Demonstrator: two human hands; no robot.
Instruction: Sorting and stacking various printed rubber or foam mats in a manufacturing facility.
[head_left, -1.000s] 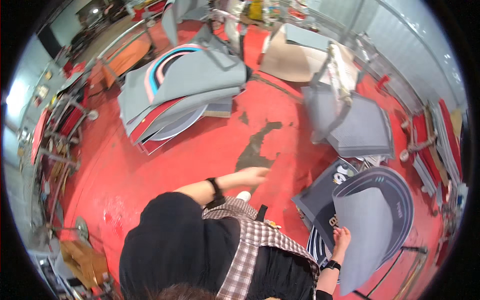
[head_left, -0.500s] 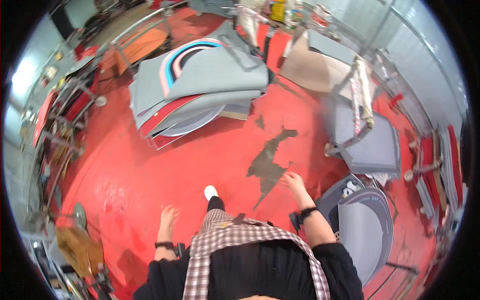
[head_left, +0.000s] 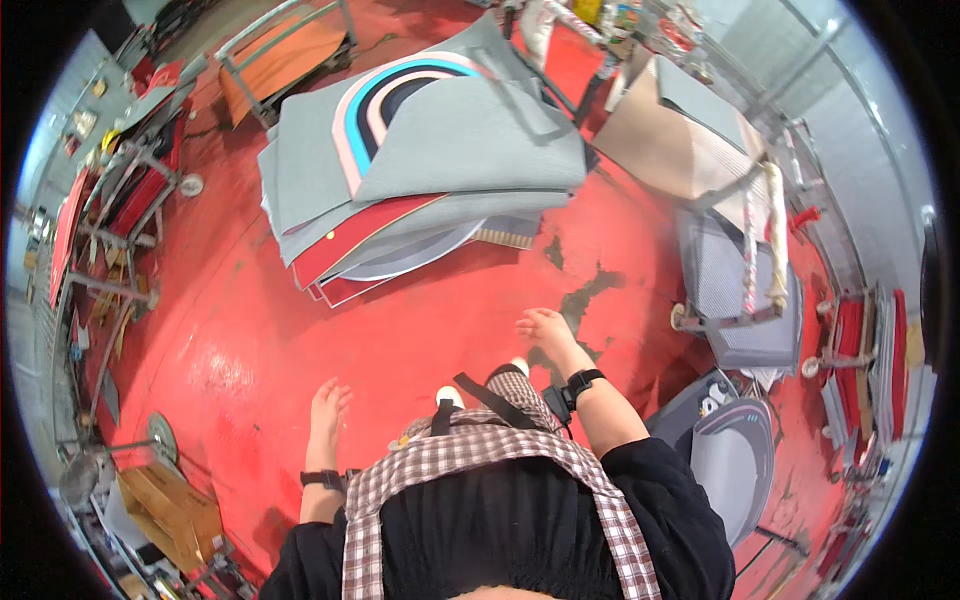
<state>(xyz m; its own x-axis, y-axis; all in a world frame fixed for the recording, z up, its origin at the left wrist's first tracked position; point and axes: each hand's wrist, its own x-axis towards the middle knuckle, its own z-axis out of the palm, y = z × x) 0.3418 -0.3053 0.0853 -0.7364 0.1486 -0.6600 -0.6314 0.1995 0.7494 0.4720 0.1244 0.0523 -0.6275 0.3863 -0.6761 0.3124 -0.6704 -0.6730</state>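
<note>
Fingers (head_left: pixel 337 394) loosely open on left hand (head_left: pixel 326 411) and right hand (head_left: pixel 548 335), both off near side of mat pile (head_left: pixel 420 226) | pile on red floor (head_left: pixel 420 325), long axis left-right | rainbow print (head_left: pixel 355 122) on its top arcs near-left to far side | curled grey mat (head_left: pixel 732 472) near-right of pile, rim marks unreadable

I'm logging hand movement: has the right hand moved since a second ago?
Yes: against the dark floor patch, the right hand has gone left and forward. Then at the curled mat, it now overlaps the patch in view.
</note>
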